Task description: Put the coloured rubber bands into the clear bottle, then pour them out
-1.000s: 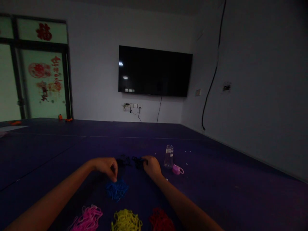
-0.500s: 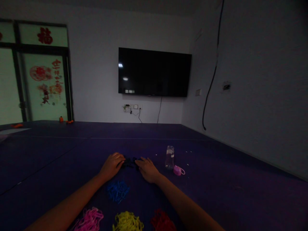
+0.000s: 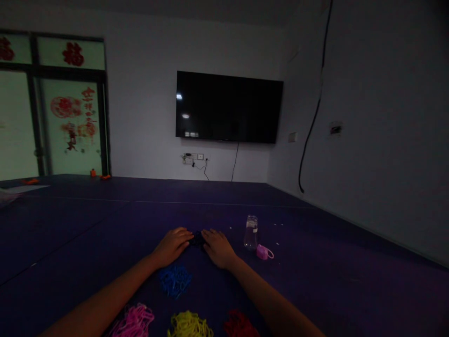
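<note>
Between my two hands lies a small dark pile of strands [image 3: 197, 239], nearly black against the purple table [image 3: 115, 238]. My left hand [image 3: 174, 244] rests at its left side, fingers stretched out and fingertips touching it. On the other side my right hand [image 3: 218, 247] lies with its fingers extended, tips against the pile. Closer to me is a heap of blue strands [image 3: 175, 281]. Along the near edge of the view lie pink strands [image 3: 134, 320], yellow strands [image 3: 190, 325] and red strands [image 3: 240, 324].
Right of my right hand stands a clear bottle [image 3: 250, 232], with a pink cap [image 3: 264, 252] beside it. Small white bits lie past them. Orange objects [image 3: 93, 172] sit at the table's far left. A television [image 3: 229, 107] hangs on the far wall.
My hands have come closer together, my left hand moving right, and the dark pile between them is more compact. The whole view has shifted slightly.
</note>
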`<state>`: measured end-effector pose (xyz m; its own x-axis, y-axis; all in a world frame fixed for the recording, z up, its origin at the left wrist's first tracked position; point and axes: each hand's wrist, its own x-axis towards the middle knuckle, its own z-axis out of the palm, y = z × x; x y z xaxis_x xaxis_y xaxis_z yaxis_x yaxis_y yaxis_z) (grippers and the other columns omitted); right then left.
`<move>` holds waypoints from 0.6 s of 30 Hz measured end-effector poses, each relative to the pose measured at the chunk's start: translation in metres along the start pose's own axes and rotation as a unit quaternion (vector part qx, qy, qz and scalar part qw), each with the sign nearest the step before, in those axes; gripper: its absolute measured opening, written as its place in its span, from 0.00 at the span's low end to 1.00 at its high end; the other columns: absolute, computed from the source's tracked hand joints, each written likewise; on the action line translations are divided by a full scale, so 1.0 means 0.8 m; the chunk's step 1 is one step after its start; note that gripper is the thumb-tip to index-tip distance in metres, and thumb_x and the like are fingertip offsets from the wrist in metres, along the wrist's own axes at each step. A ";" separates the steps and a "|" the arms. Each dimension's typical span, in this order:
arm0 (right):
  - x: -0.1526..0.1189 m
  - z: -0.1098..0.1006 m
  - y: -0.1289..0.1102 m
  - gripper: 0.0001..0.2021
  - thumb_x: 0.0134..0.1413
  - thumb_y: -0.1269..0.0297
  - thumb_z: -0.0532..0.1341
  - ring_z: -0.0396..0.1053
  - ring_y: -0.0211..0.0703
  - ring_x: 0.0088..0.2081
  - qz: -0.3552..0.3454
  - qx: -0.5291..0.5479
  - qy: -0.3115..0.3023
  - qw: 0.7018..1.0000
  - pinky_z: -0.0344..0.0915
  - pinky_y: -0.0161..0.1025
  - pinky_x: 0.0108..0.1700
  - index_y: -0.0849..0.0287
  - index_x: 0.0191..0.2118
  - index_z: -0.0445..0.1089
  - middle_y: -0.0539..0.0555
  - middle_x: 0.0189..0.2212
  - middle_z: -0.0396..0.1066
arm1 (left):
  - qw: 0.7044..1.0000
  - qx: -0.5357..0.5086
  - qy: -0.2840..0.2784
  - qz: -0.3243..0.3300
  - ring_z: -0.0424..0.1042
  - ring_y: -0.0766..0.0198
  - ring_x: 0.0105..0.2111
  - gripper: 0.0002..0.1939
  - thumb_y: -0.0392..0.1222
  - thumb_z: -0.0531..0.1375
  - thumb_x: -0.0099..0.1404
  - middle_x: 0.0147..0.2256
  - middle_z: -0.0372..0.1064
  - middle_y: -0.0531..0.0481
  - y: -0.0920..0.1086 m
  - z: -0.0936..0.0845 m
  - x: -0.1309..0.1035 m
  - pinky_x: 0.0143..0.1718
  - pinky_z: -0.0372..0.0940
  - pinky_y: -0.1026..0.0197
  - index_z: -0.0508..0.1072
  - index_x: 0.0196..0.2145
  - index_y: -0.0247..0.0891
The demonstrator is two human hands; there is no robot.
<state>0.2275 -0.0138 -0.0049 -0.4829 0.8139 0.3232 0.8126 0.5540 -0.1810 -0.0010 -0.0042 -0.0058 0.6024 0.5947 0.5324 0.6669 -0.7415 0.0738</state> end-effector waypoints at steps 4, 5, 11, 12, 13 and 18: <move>-0.001 0.001 -0.003 0.25 0.62 0.55 0.45 0.44 0.53 0.63 -0.002 -0.006 -0.033 0.999 0.42 0.58 0.61 0.55 0.63 0.51 0.55 0.63 0.50 | 0.998 -0.017 -0.056 0.000 0.57 0.57 0.58 0.18 0.42 0.49 0.68 0.55 0.64 0.52 0.004 0.000 0.002 0.55 0.56 0.49 0.66 0.54 0.48; -0.001 0.002 -0.003 0.25 0.62 0.54 0.44 0.44 0.53 0.63 -0.001 -0.007 -0.038 0.999 0.41 0.58 0.61 0.55 0.63 0.51 0.55 0.63 0.51 | 0.998 -0.022 -0.063 0.001 0.56 0.57 0.58 0.18 0.42 0.49 0.68 0.56 0.64 0.52 0.005 0.000 0.003 0.56 0.55 0.49 0.66 0.54 0.48; 0.000 0.001 -0.003 0.22 0.62 0.57 0.46 0.52 0.52 0.60 -0.021 -0.001 -0.011 1.000 0.45 0.57 0.59 0.56 0.58 0.60 0.58 0.58 0.59 | 0.996 -0.049 -0.069 0.011 0.56 0.55 0.58 0.19 0.41 0.50 0.68 0.56 0.63 0.50 0.004 -0.001 0.002 0.55 0.56 0.48 0.65 0.55 0.47; 0.000 0.000 -0.003 0.20 0.62 0.59 0.47 0.54 0.51 0.59 -0.027 0.001 -0.003 1.000 0.46 0.56 0.59 0.56 0.56 0.62 0.58 0.57 0.61 | 0.996 -0.051 -0.070 0.011 0.56 0.55 0.58 0.19 0.41 0.50 0.68 0.56 0.63 0.50 0.004 0.000 0.001 0.55 0.56 0.47 0.65 0.55 0.47; 0.001 -0.001 -0.004 0.19 0.62 0.60 0.47 0.57 0.50 0.58 -0.033 0.002 0.004 0.999 0.47 0.55 0.59 0.56 0.54 0.64 0.58 0.56 0.63 | 0.996 -0.053 -0.070 0.011 0.56 0.55 0.58 0.19 0.41 0.50 0.68 0.56 0.63 0.50 0.003 0.000 0.001 0.55 0.56 0.47 0.65 0.55 0.47; 0.001 -0.004 -0.003 0.14 0.61 0.66 0.50 0.65 0.45 0.49 -0.069 0.003 0.027 0.997 0.53 0.46 0.55 0.58 0.47 0.69 0.57 0.45 0.71 | 0.996 -0.059 -0.062 0.011 0.57 0.56 0.58 0.18 0.38 0.51 0.67 0.55 0.65 0.50 0.001 0.002 0.001 0.55 0.57 0.49 0.67 0.53 0.46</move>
<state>0.2260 -0.0147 -0.0014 -0.5719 0.7191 0.3948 0.7374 0.6615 -0.1366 0.0005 -0.0041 -0.0064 0.6709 0.6057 0.4279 0.6007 -0.7822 0.1654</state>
